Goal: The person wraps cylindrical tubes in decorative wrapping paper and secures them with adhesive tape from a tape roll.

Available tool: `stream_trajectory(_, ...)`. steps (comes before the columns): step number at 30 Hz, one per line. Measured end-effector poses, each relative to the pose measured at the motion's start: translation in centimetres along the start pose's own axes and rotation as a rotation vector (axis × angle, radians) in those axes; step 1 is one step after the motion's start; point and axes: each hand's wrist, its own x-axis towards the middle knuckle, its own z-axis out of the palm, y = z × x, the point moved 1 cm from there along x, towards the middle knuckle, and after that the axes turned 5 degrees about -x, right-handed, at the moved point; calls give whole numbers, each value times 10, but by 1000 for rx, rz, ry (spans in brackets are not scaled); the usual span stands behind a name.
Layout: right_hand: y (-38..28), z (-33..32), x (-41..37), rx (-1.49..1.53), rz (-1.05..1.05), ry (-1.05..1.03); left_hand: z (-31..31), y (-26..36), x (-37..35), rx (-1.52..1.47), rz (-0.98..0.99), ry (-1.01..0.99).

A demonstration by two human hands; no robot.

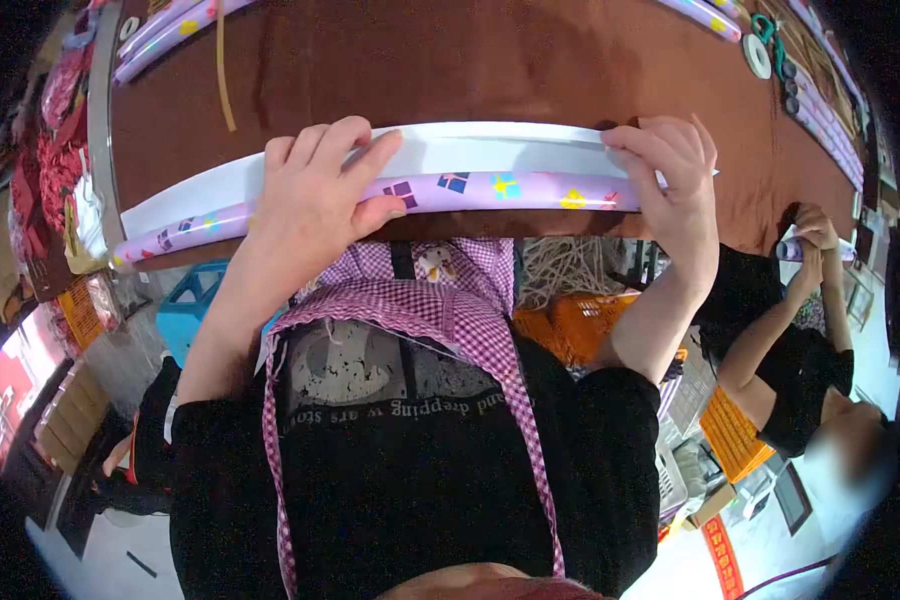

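A long lilac wrapping paper roll (510,190) with colourful gift-box prints lies along the table's near edge, its white underside (470,150) showing as a loose strip behind it. My left hand (320,190) lies over the left part of the roll, fingers bent onto the white strip and thumb on the printed side. Toward the right end, my right hand (675,170) has its fingertips at the strip's far edge, its palm over the roll. Parts of the paper under both hands are hidden.
More lilac rolls (175,35) lie at the back left, and others (825,130) at the right. White tape (758,57) sits by green-handled scissors (763,27). A thin tan strip (224,80) lies on the brown tabletop (420,70). A co-worker (800,330) holds paper at right.
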Motion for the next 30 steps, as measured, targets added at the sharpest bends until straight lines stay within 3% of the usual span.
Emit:
stream_trajectory(8,0,-1,-5,-51,13,-15,-7,6,3,-5,-53,-80)
stream_trajectory(16,-15,3,-2,-359,-30,35,-4,4,2,6,-58,-86)
stream_trajectory(30,-20,5,-1,-409,-11,9,-5,3,0,-16,-61,-87)
